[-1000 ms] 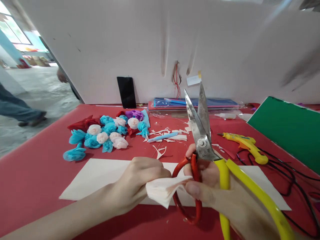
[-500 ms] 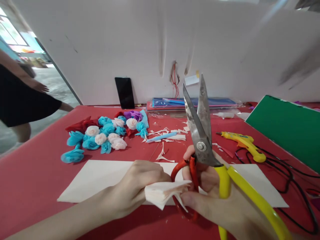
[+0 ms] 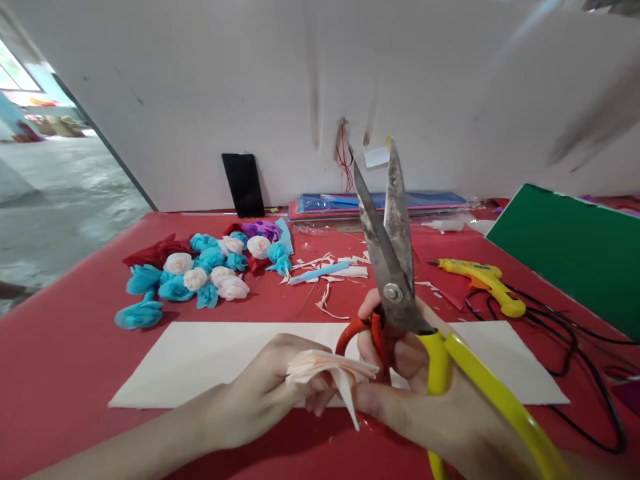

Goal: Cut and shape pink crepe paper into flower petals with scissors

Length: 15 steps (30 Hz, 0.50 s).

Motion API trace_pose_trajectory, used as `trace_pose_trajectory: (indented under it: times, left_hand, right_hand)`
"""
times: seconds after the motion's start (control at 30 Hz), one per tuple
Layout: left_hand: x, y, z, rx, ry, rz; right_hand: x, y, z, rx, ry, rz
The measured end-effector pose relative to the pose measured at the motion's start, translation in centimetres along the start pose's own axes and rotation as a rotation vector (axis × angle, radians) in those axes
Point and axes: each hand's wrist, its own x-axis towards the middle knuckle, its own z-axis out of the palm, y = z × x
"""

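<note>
My left hand [image 3: 270, 390] pinches a small folded piece of pale pink paper [image 3: 325, 369] just above a white sheet [image 3: 200, 360] on the red table. My right hand [image 3: 400, 393] grips big scissors [image 3: 395, 267] by a red loop and a yellow handle. Their worn steel blades point up and stand slightly apart. My right thumb and fingers also touch the pink paper's edge.
A heap of blue, pink, red and purple paper flowers [image 3: 200, 270] lies at the left. Paper scraps [image 3: 335, 270] are in the middle, a yellow glue gun [image 3: 480, 283] with black cables at the right, a green board [image 3: 575, 253], a black phone [image 3: 243, 185] and stacked sheets [image 3: 380, 203] against the wall.
The pink paper has turned flatter in my left hand and a thin strip now hangs from it. The scissors shifted slightly left. The passer-by at the left has gone from view.
</note>
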Motion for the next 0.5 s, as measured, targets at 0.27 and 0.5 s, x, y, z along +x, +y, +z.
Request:
trace_pose_trajectory:
  times: [0.27, 0.5]
  left_hand:
    - [-0.3, -0.4, 0.3, -0.382, 0.026, -0.130]
    - [0.1, -0.3, -0.6, -0.877, 0.030, 0.116]
  right_hand:
    - [0.2, -0.3, 0.1, 0.092, -0.021, -0.066]
    - [0.2, -1.0, -0.9, -0.090, -0.119, -0.065]
